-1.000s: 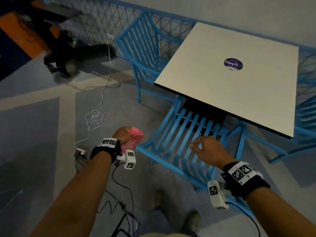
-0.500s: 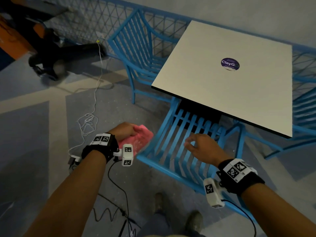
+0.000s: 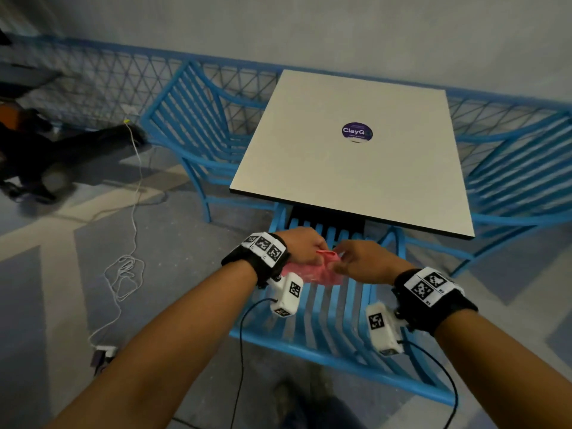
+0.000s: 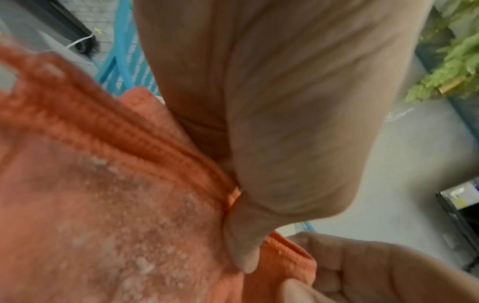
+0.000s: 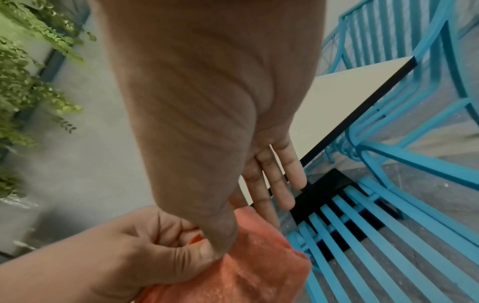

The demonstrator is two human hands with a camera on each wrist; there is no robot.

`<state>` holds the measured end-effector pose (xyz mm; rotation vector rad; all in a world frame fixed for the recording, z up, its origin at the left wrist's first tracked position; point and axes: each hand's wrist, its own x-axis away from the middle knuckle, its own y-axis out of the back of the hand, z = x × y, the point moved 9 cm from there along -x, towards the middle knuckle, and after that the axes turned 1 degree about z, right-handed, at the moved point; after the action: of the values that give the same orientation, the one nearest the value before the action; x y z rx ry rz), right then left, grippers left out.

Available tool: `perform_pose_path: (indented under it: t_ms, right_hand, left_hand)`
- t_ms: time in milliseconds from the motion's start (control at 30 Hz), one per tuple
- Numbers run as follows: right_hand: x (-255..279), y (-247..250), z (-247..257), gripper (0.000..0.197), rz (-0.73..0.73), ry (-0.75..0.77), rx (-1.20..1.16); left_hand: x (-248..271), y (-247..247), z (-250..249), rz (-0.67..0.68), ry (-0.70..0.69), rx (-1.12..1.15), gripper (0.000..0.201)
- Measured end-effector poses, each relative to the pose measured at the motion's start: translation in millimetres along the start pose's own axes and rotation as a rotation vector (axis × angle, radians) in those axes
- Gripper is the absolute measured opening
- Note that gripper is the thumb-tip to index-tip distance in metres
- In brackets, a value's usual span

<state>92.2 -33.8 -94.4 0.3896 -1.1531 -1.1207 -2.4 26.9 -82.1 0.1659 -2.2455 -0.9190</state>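
Left hand point(image 3: 305, 246) gripping pink cloth point(image 3: 312, 274), right hand point(image 3: 362, 261) pinching its edge; purple sticker point(image 3: 356, 131) on table point(image 3: 340, 181) reading "ClayG".

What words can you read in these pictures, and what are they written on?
"ClayG": on the round purple sticker on the white table; whatever follows the G is too blurred to read.
Small line under it on the sticker: too blurred to read.
Left wristband and right wristband: only black-and-white code squares; the right one's tiny print is too small to read.
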Motion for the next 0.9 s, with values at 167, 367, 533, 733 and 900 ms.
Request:
perform_pose_path:
  t_ms: [167, 367, 533, 733, 900]
  right_hand:
    - [-17, 32, -44, 0.024, 0.005, -0.023, -0.027]
    - [-61, 76, -88, 0.018, -0.043, -0.028, -0.130]
    - [-99, 115, -127, 0.016, -0.070, -0.034, -0.146]
    - [-141, 140, -172, 0.012, -0.230, -0.104, -0.134]
    - [-164, 160, -186, 0.019, -0.479, -0.108, -0.108]
  left_hand:
    - [-55, 12, -8, -0.006, 0.005, -0.088, 0.026]
    - [-108, 37, -5, -0.016, 0.067, -0.161, 0.014]
    - [-145, 48, 29, 0.037, 0.240, -0.190, 0.026]
    - [-192, 80, 39, -0.145, 0.306, -0.110, 0.011]
    - [-226, 121, 45, -0.360, 0.310, -0.138, 0.020]
